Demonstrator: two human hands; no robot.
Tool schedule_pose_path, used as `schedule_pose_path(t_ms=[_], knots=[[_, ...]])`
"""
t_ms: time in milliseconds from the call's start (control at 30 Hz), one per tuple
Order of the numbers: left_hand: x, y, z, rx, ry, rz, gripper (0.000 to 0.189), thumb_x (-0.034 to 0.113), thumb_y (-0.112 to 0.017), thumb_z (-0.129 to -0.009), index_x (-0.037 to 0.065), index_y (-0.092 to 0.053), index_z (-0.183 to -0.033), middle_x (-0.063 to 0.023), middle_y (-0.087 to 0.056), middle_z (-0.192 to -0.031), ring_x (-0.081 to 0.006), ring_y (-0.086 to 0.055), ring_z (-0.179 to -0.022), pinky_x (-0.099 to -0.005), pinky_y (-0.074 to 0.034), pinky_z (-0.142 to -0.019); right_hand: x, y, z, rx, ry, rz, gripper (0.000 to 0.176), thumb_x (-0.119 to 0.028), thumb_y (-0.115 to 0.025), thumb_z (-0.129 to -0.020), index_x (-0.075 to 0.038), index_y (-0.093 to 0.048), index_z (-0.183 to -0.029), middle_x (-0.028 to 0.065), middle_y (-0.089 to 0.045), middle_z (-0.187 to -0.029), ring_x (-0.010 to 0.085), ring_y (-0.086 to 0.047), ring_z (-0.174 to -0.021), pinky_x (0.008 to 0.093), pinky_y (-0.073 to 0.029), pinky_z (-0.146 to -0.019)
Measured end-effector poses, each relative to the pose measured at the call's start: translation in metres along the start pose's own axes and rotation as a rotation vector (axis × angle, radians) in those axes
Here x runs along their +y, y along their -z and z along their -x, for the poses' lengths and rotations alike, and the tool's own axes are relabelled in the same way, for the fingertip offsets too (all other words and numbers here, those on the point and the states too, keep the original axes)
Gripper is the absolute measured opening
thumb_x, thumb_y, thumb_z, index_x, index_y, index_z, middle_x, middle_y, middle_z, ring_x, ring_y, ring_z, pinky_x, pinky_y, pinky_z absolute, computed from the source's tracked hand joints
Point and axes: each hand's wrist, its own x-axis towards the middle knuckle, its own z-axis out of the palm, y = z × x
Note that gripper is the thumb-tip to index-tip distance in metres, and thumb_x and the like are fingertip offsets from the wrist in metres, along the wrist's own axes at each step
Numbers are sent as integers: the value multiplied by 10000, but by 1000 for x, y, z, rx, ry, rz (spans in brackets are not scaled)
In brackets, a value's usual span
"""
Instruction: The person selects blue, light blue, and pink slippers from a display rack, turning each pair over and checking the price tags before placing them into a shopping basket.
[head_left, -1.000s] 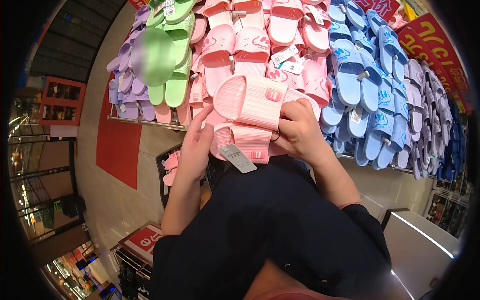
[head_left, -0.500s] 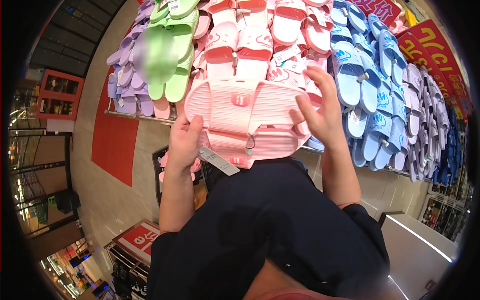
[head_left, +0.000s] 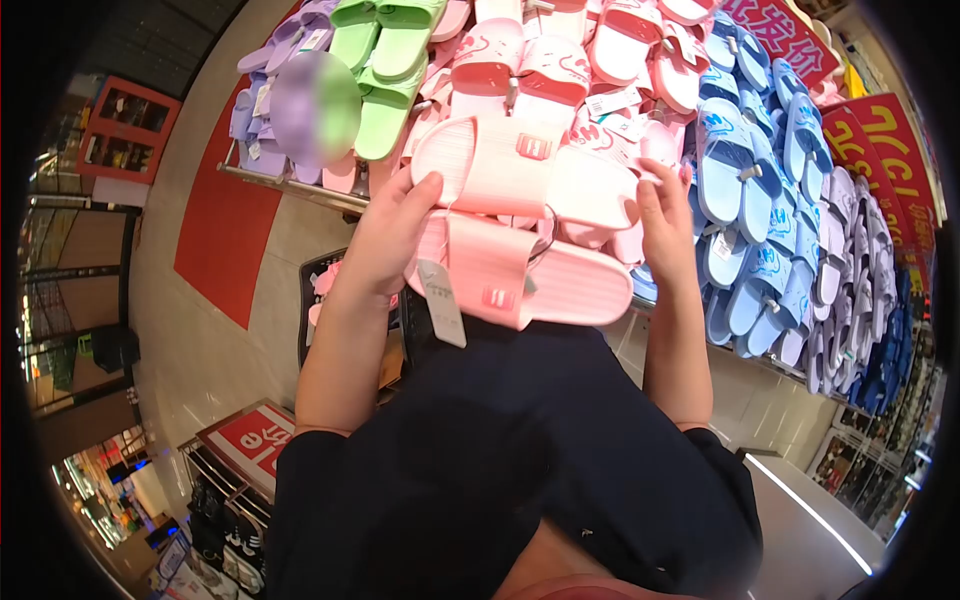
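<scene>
A pair of pink slide slippers (head_left: 505,180), joined by a dark loop, is held out before me with ribbed footbeds and a small red label on each strap. My left hand (head_left: 392,232) grips their left ends, thumb on top. At the other side, my right hand (head_left: 667,225) has its bent fingers on the right end of the upper slipper. A white hang tag (head_left: 441,303) dangles from the pair near my left hand.
Behind the pair hang rows of pink slippers (head_left: 560,75), with green slippers (head_left: 390,100) and purple ones to the left. Blue slippers (head_left: 735,170) and grey ones fill the right side. Red price signs (head_left: 875,150) stand beyond. A sign-topped rack (head_left: 245,437) is at lower left.
The pair has tilted and spread apart, the lower slipper dropping toward the right. My right hand, spread beside the pair before, has closed in on the upper slipper's end. The view has shifted slightly.
</scene>
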Motion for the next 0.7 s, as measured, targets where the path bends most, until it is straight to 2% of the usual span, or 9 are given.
schedule_pose_path(t_ms=[100,200,233,333,433,533,633,667,700], knots=[[-8,-1,-6,110,-17,5,377,199,-527,-1005,-23,-489,-1307,-98,-611,-1216,-150,-590,-1086,-310,-468,-945,-22,2,12,208,279,490,294,-88,-622,-894,16,-571,-1164,92,-657,-967,141,-594,-877,292,-459,-768],[-16,-3,-13,214,-20,85,367,196,-497,-1015,-17,-481,-1314,-111,-617,-1187,-171,-616,-1064,-320,-506,-898,-50,-23,51,-27,262,323,244,-53,-672,-815,-18,-608,-1049,43,-662,-743,141,-602,-651,266,-460,-636],[-17,-5,-16,231,-26,128,373,199,-489,-1018,-15,-478,-1323,-114,-621,-1177,-178,-623,-1058,-326,-516,-888,-60,-33,60,-138,387,449,300,-103,-727,-785,-25,-603,-1047,53,-658,-714,161,-621,-608,278,-479,-578],[-18,-10,-23,298,-140,161,364,196,-475,-1020,-10,-467,-1321,-130,-618,-1180,-203,-641,-1035,-347,-534,-879,-62,-63,75,-407,390,660,676,-433,-822,-720,-55,-527,-1198,61,-660,-715,243,-660,-601,330,-514,-548],[-20,-7,-29,305,-249,158,373,197,-448,-1029,-10,-438,-1339,-141,-606,-1205,-220,-638,-1051,-359,-534,-888,-48,-84,72,-380,598,725,871,-353,-862,-664,-32,-457,-1365,89,-670,-747,275,-627,-590,363,-508,-561],[-18,-18,-31,368,-290,165,364,198,-438,-1033,-13,-440,-1330,-143,-594,-1231,-221,-627,-1073,-356,-528,-899,-33,-92,66,-337,667,774,723,-233,-815,-737,-26,-507,-1357,81,-641,-702,267,-611,-562,357,-481,-526],[-19,-20,-30,351,-325,165,355,199,-437,-1035,-15,-447,-1318,-142,-584,-1252,-217,-613,-1098,-351,-517,-915,-27,-88,55,-268,719,517,496,-105,-746,-753,-29,-628,-1228,62,-595,-649,212,-566,-513,322,-460,-502],[-22,-16,-32,362,-333,142,354,199,-437,-1036,-14,-447,-1318,-142,-581,-1258,-216,-608,-1106,-351,-512,-921,-30,-87,53,-243,619,399,254,-135,-639,-889,-3,-670,-1104,68,-620,-654,178,-536,-482,297,-438,-476],[-24,-13,-33,371,-340,120,353,199,-437,-1036,-13,-448,-1318,-142,-578,-1264,-216,-603,-1114,-351,-507,-927,-37,-84,51,-273,337,184,249,-186,-586,-932,4,-669,-1069,75,-632,-665,165,-533,-481,285,-426,-467]])
